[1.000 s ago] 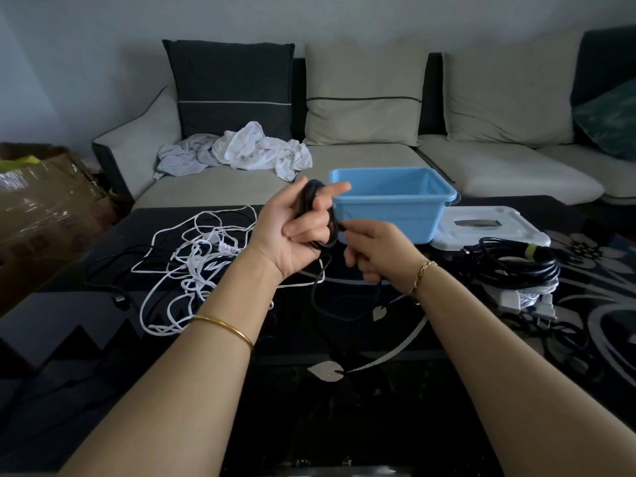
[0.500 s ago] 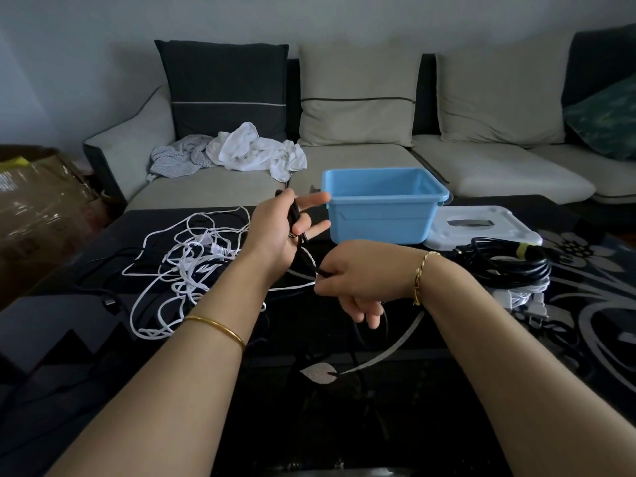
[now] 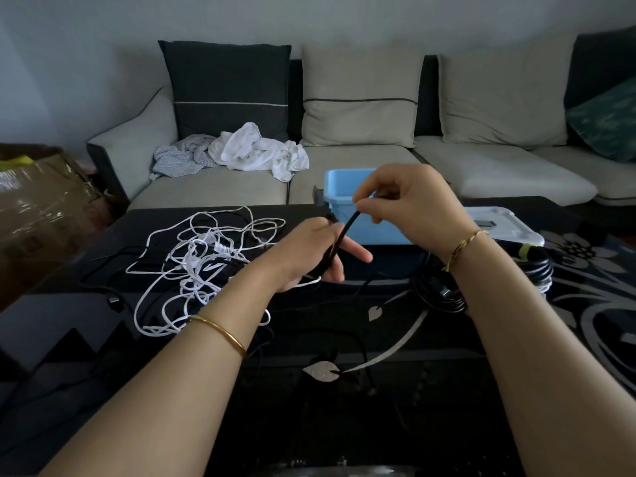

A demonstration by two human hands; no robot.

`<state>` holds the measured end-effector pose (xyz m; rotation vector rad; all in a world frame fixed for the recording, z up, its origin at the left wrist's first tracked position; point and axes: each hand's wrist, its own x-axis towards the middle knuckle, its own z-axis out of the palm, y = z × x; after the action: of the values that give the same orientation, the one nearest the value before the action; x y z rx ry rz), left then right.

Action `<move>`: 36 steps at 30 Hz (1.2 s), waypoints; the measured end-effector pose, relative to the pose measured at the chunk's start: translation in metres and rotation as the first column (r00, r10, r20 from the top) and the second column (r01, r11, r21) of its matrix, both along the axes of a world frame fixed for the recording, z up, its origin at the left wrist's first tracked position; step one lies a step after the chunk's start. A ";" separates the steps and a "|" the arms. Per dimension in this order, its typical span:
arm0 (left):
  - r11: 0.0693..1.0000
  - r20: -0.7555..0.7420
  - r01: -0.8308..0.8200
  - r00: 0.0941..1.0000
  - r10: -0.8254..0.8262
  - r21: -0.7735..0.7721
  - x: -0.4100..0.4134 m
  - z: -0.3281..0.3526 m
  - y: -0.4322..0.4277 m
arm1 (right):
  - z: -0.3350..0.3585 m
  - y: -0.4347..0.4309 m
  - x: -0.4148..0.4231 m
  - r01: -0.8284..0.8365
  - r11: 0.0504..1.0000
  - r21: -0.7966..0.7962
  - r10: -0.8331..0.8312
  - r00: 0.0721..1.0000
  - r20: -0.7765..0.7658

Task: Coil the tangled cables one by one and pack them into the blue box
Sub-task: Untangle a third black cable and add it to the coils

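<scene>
Right hand (image 3: 413,201) swung up from below left hand (image 3: 308,253), grip pinching black cable (image 3: 348,224), left grip clamped round its loops: another wrap going on, blue box (image 3: 339,180) next.

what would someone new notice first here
The two hands in the middle: the left hand grips a black cable and the right hand pinches it just above, in front of the blue box. To the left, a tangle of white cables sprawls across the dark table.
</scene>
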<state>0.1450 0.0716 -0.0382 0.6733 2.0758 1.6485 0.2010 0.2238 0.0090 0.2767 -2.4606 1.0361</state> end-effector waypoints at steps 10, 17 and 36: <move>0.890 0.373 0.239 0.842 -0.390 0.389 0.007 0.013 0.001 | -0.043 0.020 -0.022 -0.077 0.816 -0.573 0.127 0.991 0.049; 0.577 0.362 0.156 0.642 -0.676 0.801 -0.008 0.015 0.002 | -0.075 0.003 -0.027 -0.009 0.754 -0.657 0.150 0.976 0.158; 0.704 0.271 -0.362 0.931 0.244 0.611 -0.016 0.013 -0.009 | -0.046 -0.039 -0.005 -0.207 0.919 0.336 0.091 0.940 0.330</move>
<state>0.1292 0.0630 -0.0254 0.3588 1.5086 2.5761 0.1963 0.1849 -0.0372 0.4598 -2.9578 0.7094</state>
